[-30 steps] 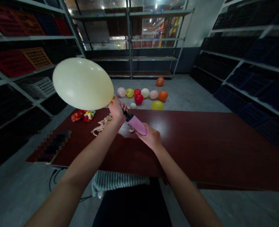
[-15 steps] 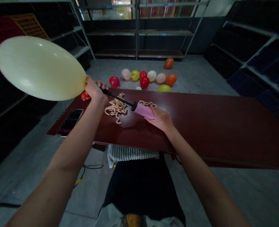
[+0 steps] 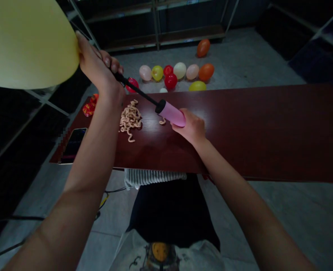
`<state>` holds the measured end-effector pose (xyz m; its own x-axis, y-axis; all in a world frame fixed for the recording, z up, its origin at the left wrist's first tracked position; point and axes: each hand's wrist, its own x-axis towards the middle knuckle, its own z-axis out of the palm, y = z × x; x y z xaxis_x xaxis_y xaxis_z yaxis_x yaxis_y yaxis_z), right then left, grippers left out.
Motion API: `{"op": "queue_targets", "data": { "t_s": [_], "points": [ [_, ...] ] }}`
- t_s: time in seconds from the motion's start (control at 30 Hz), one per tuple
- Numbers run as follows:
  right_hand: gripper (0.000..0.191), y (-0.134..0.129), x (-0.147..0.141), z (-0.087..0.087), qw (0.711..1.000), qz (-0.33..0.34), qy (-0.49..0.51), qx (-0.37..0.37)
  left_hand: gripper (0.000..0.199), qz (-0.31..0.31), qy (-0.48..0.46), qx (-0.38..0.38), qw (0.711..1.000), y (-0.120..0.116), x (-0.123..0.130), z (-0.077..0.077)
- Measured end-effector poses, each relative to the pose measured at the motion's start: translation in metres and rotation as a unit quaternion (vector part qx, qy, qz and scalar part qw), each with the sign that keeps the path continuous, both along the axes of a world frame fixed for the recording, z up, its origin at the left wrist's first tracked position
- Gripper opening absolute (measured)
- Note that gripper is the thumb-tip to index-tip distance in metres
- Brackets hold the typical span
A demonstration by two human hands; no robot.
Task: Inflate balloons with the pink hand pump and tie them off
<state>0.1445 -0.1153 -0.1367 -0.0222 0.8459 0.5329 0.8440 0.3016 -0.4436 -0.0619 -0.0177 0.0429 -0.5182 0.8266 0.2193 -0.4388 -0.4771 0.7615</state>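
A big pale-yellow balloon fills the upper left, partly outside the view. My left hand is closed around its neck and the black end of a hand balloon pump; the fingers hide where the two meet. The pump slants down to the right, its black rod showing between my hands. My right hand is wrapped around the pink barrel. Below the rod, a pile of curly tan strands lies on the dark red table. One short curly piece shows beside the barrel.
A phone and a red-and-yellow packet lie at the table's left end. Several balloons, among them a red one and an orange one, rest on the floor beyond. Shelving stands behind; cables run on the floor at left.
The view has tilted down. The balloon and my left hand appear higher and farther left, with the balloon now cut off by the frame edge. More pump rod shows; both hands keep their hold.
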Motion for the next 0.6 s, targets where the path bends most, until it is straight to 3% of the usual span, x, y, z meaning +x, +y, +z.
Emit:
{"op": "queue_targets", "data": {
  "t_s": [0.13,0.3,0.4,0.6],
  "points": [
    [0.041,0.001,-0.001,0.003,0.999,-0.024,0.029,-0.017,0.049,-0.023,0.036,-0.009,0.999,0.009,0.051,-0.014],
    [0.045,0.005,0.003,0.002,0.996,-0.064,0.039,-0.045,0.048,-0.080,0.058,-0.050,0.994,-0.002,0.107,-0.041],
    [0.043,0.006,0.005,0.002,0.996,-0.062,0.036,-0.046,0.047,-0.091,0.042,-0.070,0.993,-0.008,0.110,-0.050],
    [0.042,0.000,0.000,0.004,1.000,-0.012,0.005,-0.024,0.046,-0.066,-0.003,-0.079,0.995,-0.014,0.075,-0.057]
  ]
}}
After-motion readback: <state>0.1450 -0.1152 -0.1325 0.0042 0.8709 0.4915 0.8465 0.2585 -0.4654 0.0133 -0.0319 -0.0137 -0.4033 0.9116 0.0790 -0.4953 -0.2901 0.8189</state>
